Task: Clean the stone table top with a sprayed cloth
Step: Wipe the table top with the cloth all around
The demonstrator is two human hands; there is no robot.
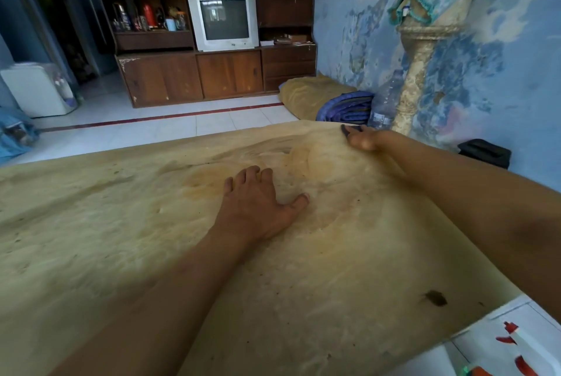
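Two bare hands are on the stone table top [121, 239], a broad tan slab with pale, stained patches. Towards the centre, the left hand [261, 205] lies flat, fingers straight and spread, palm down on the stone and holding nothing; it appears to serve as a brace. At the far right corner, the right hand [362, 139] reaches out with fingers bent around a small dark item [346, 129], seemingly the cloth; most of it is hidden by the hand, so its identity is a judgement. Beyond that corner stand a clear plastic bottle [387, 102] and a stone pedestal [420, 66] against the blue wall. On the near right, a white spray bottle with red parts [528, 345] lies on a white surface just off the table edge. A dark mark [435, 298] sits near the near right edge. Assessment: the cloth is being taken up or is starting a pass at the far corner. Recommended practice: keep the left palm planted for balance, draw the cloth in overlapping strokes from far edge to near edge, and rework the stained centre and the dark mark.
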